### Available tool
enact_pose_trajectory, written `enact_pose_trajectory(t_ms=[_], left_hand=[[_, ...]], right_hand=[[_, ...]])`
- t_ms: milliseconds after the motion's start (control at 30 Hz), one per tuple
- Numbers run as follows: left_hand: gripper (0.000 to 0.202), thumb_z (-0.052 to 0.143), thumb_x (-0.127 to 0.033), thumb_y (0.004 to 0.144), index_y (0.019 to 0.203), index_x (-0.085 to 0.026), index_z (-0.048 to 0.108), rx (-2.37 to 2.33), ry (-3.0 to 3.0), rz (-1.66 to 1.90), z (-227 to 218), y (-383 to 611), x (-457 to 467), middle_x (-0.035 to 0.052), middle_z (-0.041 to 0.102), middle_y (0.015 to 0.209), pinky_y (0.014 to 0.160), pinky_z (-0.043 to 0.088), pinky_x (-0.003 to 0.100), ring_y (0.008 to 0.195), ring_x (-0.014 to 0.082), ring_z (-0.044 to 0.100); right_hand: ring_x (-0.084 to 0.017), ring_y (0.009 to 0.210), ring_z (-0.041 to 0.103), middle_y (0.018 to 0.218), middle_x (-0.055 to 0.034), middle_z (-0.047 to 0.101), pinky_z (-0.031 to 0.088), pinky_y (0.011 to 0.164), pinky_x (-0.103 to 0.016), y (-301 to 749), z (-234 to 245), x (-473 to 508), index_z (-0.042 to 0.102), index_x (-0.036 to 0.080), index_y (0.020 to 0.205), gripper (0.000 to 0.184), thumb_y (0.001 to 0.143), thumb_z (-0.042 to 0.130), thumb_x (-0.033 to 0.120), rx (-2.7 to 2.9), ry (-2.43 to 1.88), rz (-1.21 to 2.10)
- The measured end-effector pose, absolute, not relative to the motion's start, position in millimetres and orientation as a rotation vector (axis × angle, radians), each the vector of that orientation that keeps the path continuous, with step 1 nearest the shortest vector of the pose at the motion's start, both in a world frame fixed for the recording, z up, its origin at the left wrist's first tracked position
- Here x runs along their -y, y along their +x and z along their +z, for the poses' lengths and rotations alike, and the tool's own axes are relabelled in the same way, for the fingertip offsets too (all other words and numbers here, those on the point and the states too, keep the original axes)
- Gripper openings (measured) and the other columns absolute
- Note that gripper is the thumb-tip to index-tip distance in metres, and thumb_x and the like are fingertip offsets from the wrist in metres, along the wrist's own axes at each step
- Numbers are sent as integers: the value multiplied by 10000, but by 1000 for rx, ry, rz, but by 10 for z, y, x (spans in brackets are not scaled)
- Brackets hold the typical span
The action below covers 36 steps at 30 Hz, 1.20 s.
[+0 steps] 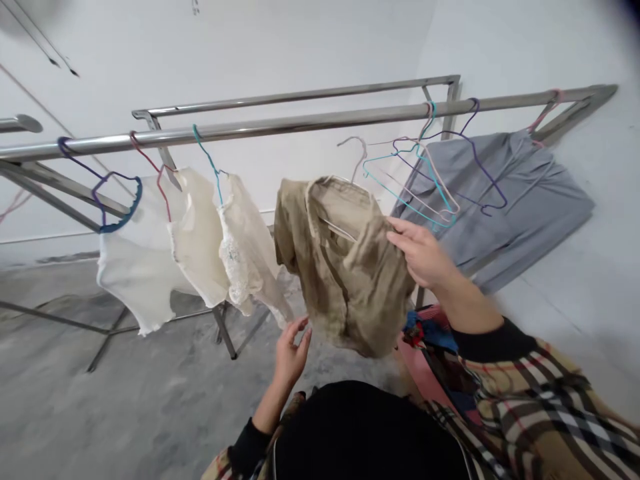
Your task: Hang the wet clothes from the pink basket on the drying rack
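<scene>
An olive-tan collared shirt is in front of me, on a pale wire hanger whose hook stands free below the rail. My right hand pinches the shirt at its shoulder on the right side, perhaps with the hanger's end under the cloth. Beside the shirt's lower left edge is my left hand, thumb and fingers apart and holding nothing. Whether its fingertips touch the cloth I cannot tell.
A metal rail crosses the view. Cream tops hang at left, with a white top beyond them. Bare wire hangers and a grey garment hang at right. Below right sits a pink container with clothes inside.
</scene>
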<state>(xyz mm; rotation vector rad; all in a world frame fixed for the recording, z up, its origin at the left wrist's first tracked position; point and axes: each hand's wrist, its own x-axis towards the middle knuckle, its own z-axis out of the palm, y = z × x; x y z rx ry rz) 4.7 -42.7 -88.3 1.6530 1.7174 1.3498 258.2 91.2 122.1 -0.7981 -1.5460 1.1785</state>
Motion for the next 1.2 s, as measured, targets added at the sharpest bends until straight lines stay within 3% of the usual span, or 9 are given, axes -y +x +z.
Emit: enact_pose_trajectory(t_ms=[100,267,400,533,700,833,967,1067,1200], left_hand=[[302,571,-352,872,1094,-183,685,-1703,1615,1314,-904,8,527,111,721,979,801,548,349,862,200,677],[305,578,-382,862,1049,-177,705,-1689,1538,1313,-922,-162,656,116,730,972,808,554,359,863,214,689],[304,584,-394,858,1026,-176,713,-1697,1493,1310,-965,-328,716,119,733,982,802,557,356,879,222,692],[307,591,-402,851,1017,-177,717,-1701,1471,1299,-1028,-472,712,118,736,978,796,558,360,878,228,692],[323,595,-416,845,1018,-174,720,-1635,1470,1260,-1092,-551,632,120,741,972,814,560,366,883,233,697],[326,596,-417,842,1021,-175,722,-1557,1498,1190,-1087,-519,516,123,743,1008,840,561,375,921,240,700],[328,606,-419,832,1017,-174,724,-1451,1559,1109,-1082,-416,338,122,747,1003,832,567,375,912,240,703],[340,605,-427,830,1018,-171,722,-1355,1608,1017,-1122,-298,191,125,746,1018,848,562,385,913,237,702],[378,604,-451,825,1038,-157,711,-1263,1646,888,-1232,-96,22,138,735,1050,881,544,396,946,240,691]], right_hand=[[-231,1163,603,1148,-67,706,414,1076,-440,2176,1418,-1096,649,161,1193,452,747,594,209,1546,-630,1324],[-225,1245,535,1203,-62,680,340,1132,-428,1493,1618,-1464,641,150,1192,489,710,586,212,1594,-508,1192],[-203,1221,544,1184,-49,683,368,1108,-389,1024,1772,-1630,636,158,1179,461,726,562,201,1557,-432,1122],[-189,1104,611,1092,-39,703,446,1027,-378,709,1749,-1711,626,143,1169,454,738,483,127,1496,-387,1257],[-167,991,640,991,-10,707,481,976,-366,471,1374,-1760,627,164,1170,444,760,472,98,1399,-528,1274],[-163,1067,599,1088,-38,680,443,1019,-339,503,1138,-1669,641,170,1161,369,802,556,167,1430,-626,1118],[-159,1018,596,1137,-67,658,479,925,-316,878,837,-1435,625,189,1226,403,833,610,281,1466,-753,988],[-152,970,604,1080,-68,684,488,848,-290,1370,315,-1182,638,195,1221,387,846,600,284,1482,-937,956],[-149,886,630,985,-55,719,482,834,-278,2177,-676,-647,724,186,1047,270,810,595,181,1385,-1626,963]])
